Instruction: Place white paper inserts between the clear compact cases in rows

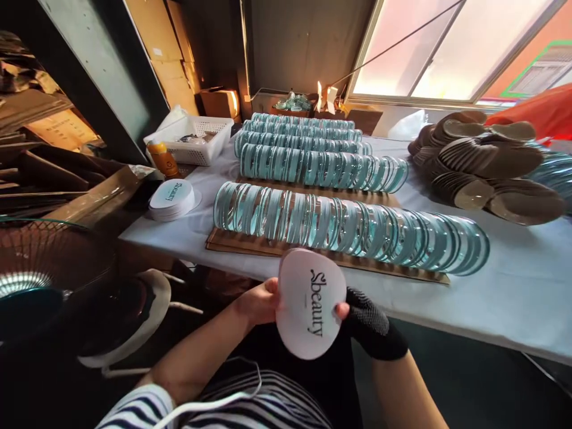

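Note:
Between my two hands is a stack of white rounded cards (308, 304) printed "beauty" in black, held above my lap in front of the table edge. My bare left hand (261, 301) grips its left side, the thumb on the edge. A black glove with open fingertips covers my right hand (369, 319), which grips the right side with a thumb on the face. Just beyond lies the nearest row of clear, glass-like rounded plates (348, 229), standing on edge on brown cardboard (250, 243).
More rows of clear plates (322, 167) stand behind. At left are another card stack (172, 199), an orange bottle (161, 158) and a white basket (196, 125). Brown rounded pieces (487, 161) are piled at right. A fan (40, 274) and a stool (156, 316) stand left of me.

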Demonstrator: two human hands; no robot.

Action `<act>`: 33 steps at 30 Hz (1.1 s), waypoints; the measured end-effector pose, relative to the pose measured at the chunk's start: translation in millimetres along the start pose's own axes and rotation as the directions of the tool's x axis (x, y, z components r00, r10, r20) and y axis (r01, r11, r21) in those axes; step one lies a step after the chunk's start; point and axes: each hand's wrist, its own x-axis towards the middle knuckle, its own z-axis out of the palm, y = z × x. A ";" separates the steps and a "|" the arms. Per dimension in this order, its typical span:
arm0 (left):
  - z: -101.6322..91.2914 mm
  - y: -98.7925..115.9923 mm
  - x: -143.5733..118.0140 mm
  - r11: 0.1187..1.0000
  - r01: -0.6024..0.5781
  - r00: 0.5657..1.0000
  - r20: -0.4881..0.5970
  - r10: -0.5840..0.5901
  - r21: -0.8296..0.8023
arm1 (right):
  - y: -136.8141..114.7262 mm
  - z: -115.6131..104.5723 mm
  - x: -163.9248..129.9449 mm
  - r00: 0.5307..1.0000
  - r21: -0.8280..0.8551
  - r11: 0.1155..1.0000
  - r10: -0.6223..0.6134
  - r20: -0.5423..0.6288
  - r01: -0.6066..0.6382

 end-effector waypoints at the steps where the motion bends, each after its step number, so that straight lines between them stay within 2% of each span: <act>1: 1.0 0.0 0.7 0.998 -0.032 0.998 -0.055 0.035 0.050 | 0.8 -2.3 0.3 0.997 -0.017 1.000 -0.020 -0.069 0.019; 3: 3.4 2.2 1.4 0.974 -0.096 0.972 -0.194 0.136 0.203 | 3.0 -6.2 2.4 0.966 -0.080 0.995 -0.079 -0.245 0.061; 4: 4.4 3.5 1.2 0.967 -0.097 0.967 -0.209 0.147 0.235 | 4.5 -7.7 3.1 0.957 -0.092 0.994 -0.087 -0.278 0.063; 5: 5.1 4.2 0.6 0.974 -0.078 0.978 -0.175 0.116 0.212 | 6.1 -9.2 3.2 0.965 -0.077 0.995 -0.074 -0.253 0.056; 8: 4.4 1.3 -0.2 1.000 0.028 0.999 0.024 -0.029 0.007 | 11.4 -14.3 2.7 1.000 0.034 0.999 0.010 -0.025 -0.009; 9: 3.3 -1.0 0.7 1.000 0.020 1.000 0.017 -0.020 0.005 | 13.0 -16.1 3.3 0.999 0.026 1.000 0.011 -0.035 -0.010; 12: -0.5 -8.5 5.1 0.975 -0.098 0.975 -0.175 0.134 0.200 | 15.3 -19.4 6.2 0.957 -0.136 0.990 -0.080 -0.279 0.044; 13: -1.1 -10.4 5.9 0.968 -0.109 0.969 -0.192 0.154 0.226 | 15.1 -19.5 5.9 0.947 -0.166 0.985 -0.098 -0.307 0.048; 14: -0.9 -11.7 6.1 0.973 -0.103 0.979 -0.154 0.136 0.206 | 14.4 -19.0 4.6 0.955 -0.160 0.986 -0.091 -0.282 0.047; 17: 3.6 -11.8 3.2 0.997 -0.053 0.994 0.096 0.048 0.053 | 11.3 -16.6 -1.3 0.999 0.000 1.000 -0.006 -0.053 0.006; 18: 6.3 -10.2 1.7 0.995 -0.052 0.992 0.119 0.042 0.083 | 10.5 -16.0 -2.7 0.999 0.038 0.999 0.000 -0.047 0.002; 21: 17.6 -1.1 -5.1 0.931 -0.097 0.993 -0.023 0.112 0.351 | 10.8 -13.6 -6.7 0.973 0.052 0.998 -0.013 -0.229 0.026; 22: 22.4 2.4 -8.2 0.914 -0.100 0.992 -0.028 0.120 0.392 | 11.5 -12.0 -8.9 0.967 0.047 0.999 -0.009 -0.256 0.022; 23: 27.4 5.7 -11.3 0.920 -0.097 0.995 0.020 0.097 0.379 | 12.2 -9.7 -11.6 0.971 0.049 0.999 -0.002 -0.238 0.014; 24: 32.2 8.6 -14.1 0.946 -0.086 0.992 0.115 0.052 0.312 | 12.5 -6.9 -14.3 0.983 0.061 0.998 0.002 -0.184 0.010; 26: 38.8 12.8 -17.0 0.991 -0.049 0.958 0.287 0.011 0.125 | 11.1 -0.5 -17.3 0.996 0.096 0.995 -0.016 -0.085 0.024; 27: 39.8 14.0 -16.8 0.995 -0.056 0.956 0.293 0.028 0.087 | 9.4 2.3 -16.7 0.995 0.106 0.993 -0.036 -0.091 0.045; 28: 39.1 14.6 -15.7 0.990 -0.085 0.970 0.239 0.055 0.116 | 7.2 4.5 -14.6 0.990 0.102 0.992 -0.055 -0.133 0.069; 30: 34.1 14.3 -11.9 0.934 -0.144 0.989 0.028 0.143 0.327 | 3.1 5.9 -7.1 0.963 0.036 0.994 -0.089 -0.256 0.102; 31: 31.1 13.4 -9.7 0.873 -0.144 0.978 -0.070 0.198 0.465 | 1.9 5.0 -2.5 0.944 -0.030 0.993 -0.115 -0.310 0.111; 33: 26.3 10.9 -4.9 0.733 -0.114 0.935 -0.176 0.307 0.671 | 3.2 1.3 7.3 0.883 -0.240 0.961 -0.231 -0.408 0.140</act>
